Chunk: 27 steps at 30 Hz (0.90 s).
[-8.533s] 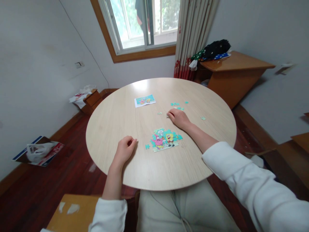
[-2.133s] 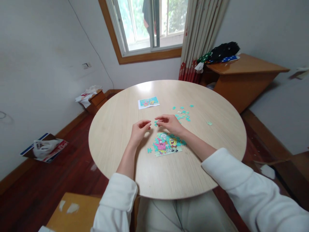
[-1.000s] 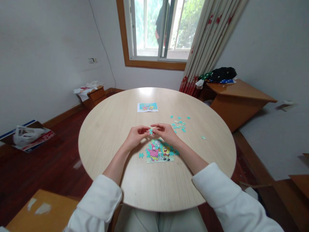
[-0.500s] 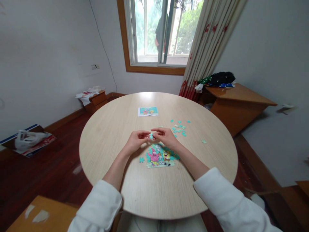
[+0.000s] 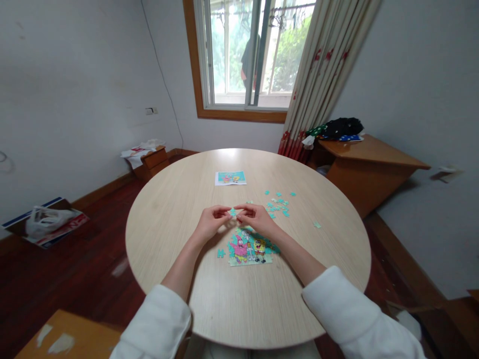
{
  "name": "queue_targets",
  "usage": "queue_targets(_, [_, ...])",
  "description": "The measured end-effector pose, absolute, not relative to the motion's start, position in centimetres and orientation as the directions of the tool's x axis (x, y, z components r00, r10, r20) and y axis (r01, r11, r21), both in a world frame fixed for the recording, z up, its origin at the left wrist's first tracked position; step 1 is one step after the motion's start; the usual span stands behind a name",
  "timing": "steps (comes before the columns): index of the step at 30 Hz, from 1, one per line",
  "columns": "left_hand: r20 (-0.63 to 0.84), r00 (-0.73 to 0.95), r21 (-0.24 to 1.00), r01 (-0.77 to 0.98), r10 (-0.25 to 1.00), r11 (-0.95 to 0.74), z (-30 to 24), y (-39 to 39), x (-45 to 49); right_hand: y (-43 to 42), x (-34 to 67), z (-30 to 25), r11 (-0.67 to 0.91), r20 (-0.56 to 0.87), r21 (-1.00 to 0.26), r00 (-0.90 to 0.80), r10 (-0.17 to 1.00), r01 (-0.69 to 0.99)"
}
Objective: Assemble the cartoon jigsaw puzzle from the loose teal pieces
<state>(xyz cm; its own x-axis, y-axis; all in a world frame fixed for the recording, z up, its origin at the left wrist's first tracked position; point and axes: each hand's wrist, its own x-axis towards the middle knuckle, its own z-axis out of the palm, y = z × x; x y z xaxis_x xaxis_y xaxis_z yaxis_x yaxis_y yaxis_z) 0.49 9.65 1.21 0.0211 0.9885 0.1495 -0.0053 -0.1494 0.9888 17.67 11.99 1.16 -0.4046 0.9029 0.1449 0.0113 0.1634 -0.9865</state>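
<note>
A small turquoise jigsaw piece (image 5: 233, 212) is held up over the table between the fingertips of my two hands. My left hand (image 5: 214, 219) pinches it from the left, thumb and forefinger closed on its edge. From the right, my right hand (image 5: 258, 218) has its thumb and fingertips at the piece's other side, also closed. Just below the hands lies the partly assembled jigsaw puzzle (image 5: 250, 249), showing a pink starfish, a grey figure and a yellow square cartoon figure. Its upper edge is partly hidden by my right hand. One loose jigsaw piece (image 5: 221, 254) lies left of it.
Several loose turquoise pieces (image 5: 279, 203) are scattered to the right, with a single pale piece (image 5: 317, 225) farther right. A reference picture card (image 5: 231, 178) lies toward the back of the round table (image 5: 168, 199). Beyond stand a window and a wooden desk (image 5: 374, 154).
The view has tilted up slightly, so the table sits lower in the picture. My fingers have shifted a little around the jigsaw piece, which now shows more upright between them.
</note>
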Motion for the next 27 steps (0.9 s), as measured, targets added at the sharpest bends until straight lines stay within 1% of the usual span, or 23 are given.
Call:
queue_targets(10, [0.152,0.019,0.988,0.015,0.988,-0.153,1.22,9.75,0.54,12.10,17.72,1.01,0.170,0.139,-0.985,-0.424,0.895,0.035])
queue_targets(27, [0.158,0.029,0.987,0.018,0.987,-0.159,1.36,9.61,0.67,12.09,17.45,0.95,0.196,0.154,-0.979,-0.404,0.902,0.064])
